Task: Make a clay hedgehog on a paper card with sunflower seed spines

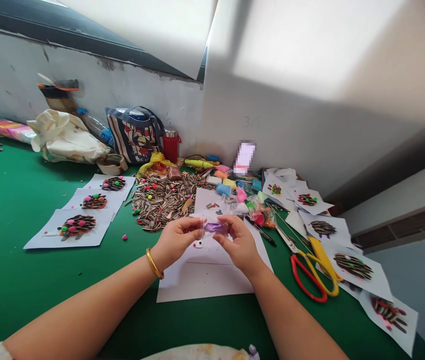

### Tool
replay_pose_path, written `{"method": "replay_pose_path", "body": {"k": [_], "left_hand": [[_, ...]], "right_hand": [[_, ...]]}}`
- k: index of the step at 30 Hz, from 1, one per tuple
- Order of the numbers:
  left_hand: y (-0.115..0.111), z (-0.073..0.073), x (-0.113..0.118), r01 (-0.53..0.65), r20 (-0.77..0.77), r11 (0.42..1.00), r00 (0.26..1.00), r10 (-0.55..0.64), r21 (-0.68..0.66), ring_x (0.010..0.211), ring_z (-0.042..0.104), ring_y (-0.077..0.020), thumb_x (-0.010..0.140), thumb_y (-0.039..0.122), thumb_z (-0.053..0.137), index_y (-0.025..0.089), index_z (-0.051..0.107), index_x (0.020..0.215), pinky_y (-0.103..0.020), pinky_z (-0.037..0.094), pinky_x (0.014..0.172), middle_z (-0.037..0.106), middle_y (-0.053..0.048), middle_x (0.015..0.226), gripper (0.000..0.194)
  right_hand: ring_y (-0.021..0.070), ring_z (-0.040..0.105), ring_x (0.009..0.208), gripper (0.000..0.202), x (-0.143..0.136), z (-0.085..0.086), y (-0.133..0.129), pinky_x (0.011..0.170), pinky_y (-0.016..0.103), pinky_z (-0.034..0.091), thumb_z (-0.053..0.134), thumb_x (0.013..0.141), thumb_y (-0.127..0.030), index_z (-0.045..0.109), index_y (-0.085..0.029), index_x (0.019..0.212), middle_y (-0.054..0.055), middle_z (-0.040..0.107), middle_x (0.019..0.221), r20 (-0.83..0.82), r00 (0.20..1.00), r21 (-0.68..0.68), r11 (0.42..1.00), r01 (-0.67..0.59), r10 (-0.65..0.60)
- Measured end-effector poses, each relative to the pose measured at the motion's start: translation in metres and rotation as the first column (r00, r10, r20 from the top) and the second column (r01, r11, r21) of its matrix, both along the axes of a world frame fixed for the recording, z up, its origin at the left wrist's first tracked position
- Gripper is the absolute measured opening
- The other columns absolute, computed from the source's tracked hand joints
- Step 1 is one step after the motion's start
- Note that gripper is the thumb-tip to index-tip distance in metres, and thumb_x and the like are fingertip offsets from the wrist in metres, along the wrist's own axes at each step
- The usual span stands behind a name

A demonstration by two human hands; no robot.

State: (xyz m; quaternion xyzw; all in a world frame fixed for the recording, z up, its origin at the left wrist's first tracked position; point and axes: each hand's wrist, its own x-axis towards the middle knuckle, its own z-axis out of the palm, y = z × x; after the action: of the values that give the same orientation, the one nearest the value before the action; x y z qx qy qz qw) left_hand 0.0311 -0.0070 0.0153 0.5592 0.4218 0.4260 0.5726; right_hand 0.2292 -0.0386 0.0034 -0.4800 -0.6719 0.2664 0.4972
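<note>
My left hand (175, 239) and my right hand (237, 243) meet above a white sheet of paper (208, 277) on the green table (10, 260). Together they pinch a small clear plastic packet of purple clay (215, 227), one hand on each end. A gold bangle (154, 263) circles my left wrist. A small white clay shape (198, 244) lies on the paper just below my left hand.
A pile of striped sunflower seeds (160, 200) lies behind the paper. Finished seed pictures (77, 226) sit left and several more right (353, 266). Red and yellow scissors (313, 272), clay packets (231, 187), bags (134, 134) and a red flask (170, 145) are nearby.
</note>
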Motion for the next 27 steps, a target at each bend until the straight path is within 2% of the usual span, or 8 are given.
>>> {"method": "replay_pose_path", "body": {"k": [4, 9, 13, 16, 19, 22, 24, 27], "left_hand": [[0.0, 0.002, 0.0, 0.008, -0.023, 1.0, 1.0, -0.008, -0.006, 0.068, 0.062, -0.0159, 0.066, 0.032, 0.077, 0.013, 0.075, 0.101, -0.031, 0.053, 0.064, 0.071, -0.007, 0.085, 0.04], [-0.003, 0.007, -0.001, 0.107, -0.083, 0.994, 0.991, -0.107, -0.001, 0.061, 0.057, -0.0126, 0.071, 0.034, 0.075, 0.013, 0.076, 0.091, -0.026, 0.05, 0.06, 0.067, -0.003, 0.074, 0.029], [-0.003, 0.003, -0.003, 0.116, -0.19, 0.989, 0.977, -0.097, 0.093, 0.065, 0.06, -0.0144, 0.074, 0.032, 0.072, 0.016, 0.076, 0.094, -0.027, 0.051, 0.063, 0.069, -0.004, 0.081, 0.026], [-0.001, -0.004, -0.003, 0.089, -0.189, 0.99, 0.98, -0.067, 0.111, 0.067, 0.062, -0.0155, 0.074, 0.03, 0.071, 0.017, 0.074, 0.103, -0.028, 0.053, 0.064, 0.071, -0.006, 0.091, 0.033], [0.001, -0.007, -0.002, 0.071, -0.151, 0.995, 0.987, -0.059, 0.076, 0.066, 0.061, -0.0154, 0.072, 0.03, 0.072, 0.016, 0.073, 0.109, -0.03, 0.053, 0.062, 0.069, -0.007, 0.09, 0.039], [0.002, -0.003, -0.002, 0.086, -0.072, 0.996, 0.994, -0.087, -0.015, 0.062, 0.058, -0.0131, 0.072, 0.031, 0.075, 0.016, 0.072, 0.113, -0.029, 0.052, 0.061, 0.067, -0.003, 0.08, 0.043], [0.001, 0.002, -0.003, 0.117, 0.044, 0.986, 0.993, -0.113, -0.116, 0.064, 0.057, -0.0118, 0.072, 0.031, 0.077, 0.016, 0.071, 0.113, -0.027, 0.051, 0.063, 0.066, -0.003, 0.082, 0.044], [-0.001, 0.01, -0.003, 0.21, 0.248, 0.94, 0.958, -0.144, -0.267, 0.073, 0.057, -0.0117, 0.073, 0.031, 0.078, 0.015, 0.073, 0.107, -0.026, 0.051, 0.068, 0.067, -0.007, 0.096, 0.038]], "right_hand": [[0.0189, 0.058, 0.092, 0.032, 0.0, 0.002, 0.001, 0.08, 0.033, 0.05, 0.07, 0.083, -0.03, 0.061, -0.026, 0.114, 0.006, 0.061, 0.109, 0.027, 1.0, 0.03, 1.0, 0.0, -0.001], [0.0222, 0.059, 0.105, 0.036, 0.001, 0.004, 0.001, 0.089, 0.037, 0.05, 0.07, 0.084, -0.029, 0.061, -0.025, 0.119, 0.008, 0.063, 0.115, 0.1, 0.995, 0.043, 0.999, -0.016, 0.011], [0.0237, 0.06, 0.108, 0.042, 0.002, 0.001, 0.001, 0.093, 0.04, 0.05, 0.068, 0.085, -0.03, 0.059, -0.025, 0.126, 0.009, 0.064, 0.119, 0.154, 0.987, 0.025, 0.999, -0.044, 0.04], [0.0229, 0.062, 0.104, 0.044, 0.001, 0.0, 0.001, 0.091, 0.04, 0.051, 0.067, 0.085, -0.029, 0.058, -0.026, 0.128, 0.008, 0.065, 0.119, 0.161, 0.986, 0.008, 0.999, -0.04, 0.039], [0.0216, 0.062, 0.098, 0.038, 0.001, 0.001, 0.001, 0.086, 0.038, 0.053, 0.065, 0.086, -0.028, 0.061, -0.025, 0.124, 0.008, 0.065, 0.115, 0.148, 0.989, 0.034, 0.999, -0.017, 0.012], [0.0202, 0.061, 0.094, 0.033, 0.002, 0.004, 0.001, 0.084, 0.036, 0.053, 0.064, 0.088, -0.027, 0.063, -0.025, 0.121, 0.008, 0.064, 0.111, 0.136, 0.991, 0.08, 0.997, -0.004, -0.007], [0.0188, 0.06, 0.09, 0.037, 0.003, 0.005, 0.002, 0.083, 0.035, 0.053, 0.065, 0.087, -0.028, 0.061, -0.026, 0.124, 0.007, 0.063, 0.113, 0.125, 0.992, 0.089, 0.996, 0.0, -0.012], [0.0176, 0.058, 0.088, 0.046, 0.004, 0.006, 0.001, 0.083, 0.035, 0.053, 0.069, 0.085, -0.029, 0.056, -0.028, 0.13, 0.007, 0.06, 0.117, 0.127, 0.992, 0.089, 0.996, -0.014, 0.003]]}}
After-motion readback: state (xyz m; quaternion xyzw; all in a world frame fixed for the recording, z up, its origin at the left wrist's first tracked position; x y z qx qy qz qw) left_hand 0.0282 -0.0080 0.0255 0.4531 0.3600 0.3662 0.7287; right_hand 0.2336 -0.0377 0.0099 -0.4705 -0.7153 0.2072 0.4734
